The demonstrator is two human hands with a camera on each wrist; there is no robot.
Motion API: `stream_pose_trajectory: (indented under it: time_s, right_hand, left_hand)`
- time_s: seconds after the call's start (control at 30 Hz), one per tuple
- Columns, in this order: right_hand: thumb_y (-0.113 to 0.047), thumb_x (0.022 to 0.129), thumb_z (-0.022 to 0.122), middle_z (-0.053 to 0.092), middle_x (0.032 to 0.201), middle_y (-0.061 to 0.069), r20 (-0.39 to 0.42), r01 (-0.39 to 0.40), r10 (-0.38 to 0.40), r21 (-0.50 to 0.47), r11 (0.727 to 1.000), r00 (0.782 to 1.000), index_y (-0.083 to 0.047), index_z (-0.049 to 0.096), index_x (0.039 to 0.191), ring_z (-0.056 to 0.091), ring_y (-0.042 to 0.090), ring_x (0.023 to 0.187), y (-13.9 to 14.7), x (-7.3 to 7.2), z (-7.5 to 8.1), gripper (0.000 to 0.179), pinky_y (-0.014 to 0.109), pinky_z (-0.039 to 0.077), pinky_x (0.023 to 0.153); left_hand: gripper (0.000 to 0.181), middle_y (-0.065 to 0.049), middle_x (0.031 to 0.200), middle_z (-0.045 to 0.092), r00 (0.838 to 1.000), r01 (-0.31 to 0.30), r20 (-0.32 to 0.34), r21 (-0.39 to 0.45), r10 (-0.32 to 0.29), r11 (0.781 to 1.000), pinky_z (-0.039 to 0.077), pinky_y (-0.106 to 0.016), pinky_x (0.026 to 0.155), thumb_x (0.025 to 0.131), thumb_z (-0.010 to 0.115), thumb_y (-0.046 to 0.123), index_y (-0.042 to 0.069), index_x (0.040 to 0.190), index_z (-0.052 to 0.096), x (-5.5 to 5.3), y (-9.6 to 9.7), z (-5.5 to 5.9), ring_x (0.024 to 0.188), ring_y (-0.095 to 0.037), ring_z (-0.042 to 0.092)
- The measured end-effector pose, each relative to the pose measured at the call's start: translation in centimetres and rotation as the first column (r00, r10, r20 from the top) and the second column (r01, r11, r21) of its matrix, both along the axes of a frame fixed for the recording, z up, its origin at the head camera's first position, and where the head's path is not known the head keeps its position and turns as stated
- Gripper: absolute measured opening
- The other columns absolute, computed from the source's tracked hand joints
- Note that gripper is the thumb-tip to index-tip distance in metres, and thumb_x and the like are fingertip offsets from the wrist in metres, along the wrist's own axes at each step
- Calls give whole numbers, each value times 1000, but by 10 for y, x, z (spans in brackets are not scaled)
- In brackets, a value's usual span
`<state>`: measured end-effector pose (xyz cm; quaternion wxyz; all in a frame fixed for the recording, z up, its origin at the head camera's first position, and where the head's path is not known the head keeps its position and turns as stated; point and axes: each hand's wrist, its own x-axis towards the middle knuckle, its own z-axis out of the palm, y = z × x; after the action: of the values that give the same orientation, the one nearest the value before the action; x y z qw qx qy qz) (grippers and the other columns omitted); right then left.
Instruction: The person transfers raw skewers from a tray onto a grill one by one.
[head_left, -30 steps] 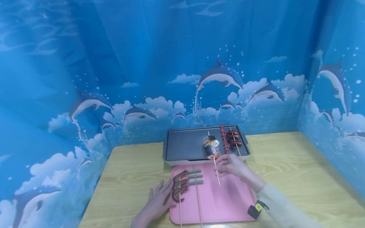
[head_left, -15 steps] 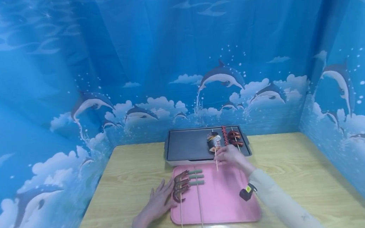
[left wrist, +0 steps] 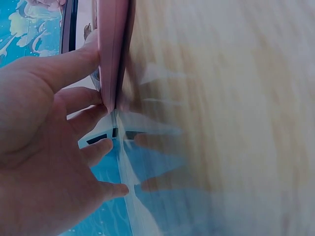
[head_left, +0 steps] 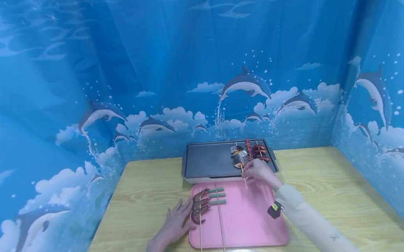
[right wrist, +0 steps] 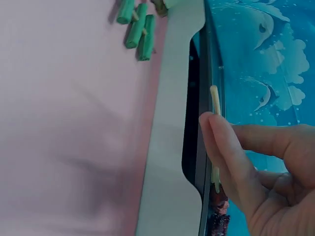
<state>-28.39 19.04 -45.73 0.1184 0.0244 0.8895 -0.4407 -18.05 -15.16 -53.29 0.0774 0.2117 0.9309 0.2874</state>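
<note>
My right hand (head_left: 259, 172) pinches the lower stick of a skewer (head_left: 240, 158) threaded with silvery-skinned chunks that look like fish. Those chunks lie over the right part of the dark griddle (head_left: 208, 160). In the right wrist view the pale stick (right wrist: 215, 98) passes between thumb and fingers, just past the griddle's front edge. My left hand (head_left: 175, 223) rests with spread fingers at the left edge of the pink tray (head_left: 247, 220); the left wrist view has the fingers (left wrist: 86, 118) at the tray's rim (left wrist: 110, 49). Beside them lies a shrimp skewer (head_left: 200, 208).
A skewer of green sticks (head_left: 216, 195) lies on the tray, right of the shrimp. On the griddle's right side are a thin red skewer (head_left: 248, 148) and a skewer of dark red curled pieces (head_left: 260, 151). Wood-grain table (head_left: 319, 188) surrounds the tray; a dolphin-print curtain (head_left: 199, 83) stands behind.
My right hand has carried the skewer forward and to the right, bringing its chunks farther over the griddle and closer to the red skewer. The left hand has stayed at the tray's edge.
</note>
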Motion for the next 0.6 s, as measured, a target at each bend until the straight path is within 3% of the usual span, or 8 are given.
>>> stream_pose_trajectory:
  time_s: [0.17, 0.27, 0.37, 0.47, 0.6]
  right_hand:
    - [-5, 86, 77, 71, 75, 7, -61, 14, -5, 143, 990, 998, -2, 68, 85, 71, 19, 62, -2, 3, 0, 10, 33, 62, 60]
    - [-6, 88, 76, 72, 76, 7, -112, 24, -3, 189, 982, 994, -1, 68, 88, 71, 18, 59, -3, 5, 2, 9, 31, 60, 56]
    - [-11, 93, 73, 74, 82, 10, -155, 35, -13, 141, 989, 988, 0, 70, 98, 73, 23, 63, -4, 8, 8, 12, 36, 62, 58]
    - [-17, 97, 69, 75, 92, 16, -179, 26, -22, 21, 999, 984, -1, 69, 108, 74, 27, 68, -6, 13, 15, 20, 39, 63, 61]
    - [-18, 100, 66, 74, 103, 22, -178, 15, -37, -120, 993, 983, 0, 68, 114, 75, 29, 75, -11, 22, 19, 23, 38, 64, 65]
  left_hand:
    - [79, -17, 163, 32, 1000, -7, 13, -1, 7, 1000, 7, -80, 112, 93, 70, 38, 0, 154, 38, 1, 0, 1, 150, -50, 18]
    - [79, -17, 163, 32, 1000, -9, 12, -2, 9, 1000, 7, -80, 112, 92, 70, 38, 0, 154, 38, 1, 0, 1, 150, -50, 18]
    - [79, -17, 163, 32, 1000, -8, 7, -10, 8, 1000, 8, -80, 112, 92, 70, 38, 0, 154, 38, 1, 1, 1, 150, -50, 19]
    - [79, -17, 163, 32, 1000, -9, 5, -16, 9, 1000, 9, -80, 111, 92, 70, 38, 0, 153, 38, 0, 1, 0, 150, -50, 19]
    - [78, -18, 162, 33, 1000, -7, 5, -21, 7, 1000, 8, -81, 111, 93, 69, 39, 0, 153, 39, 0, 0, 0, 150, -50, 19]
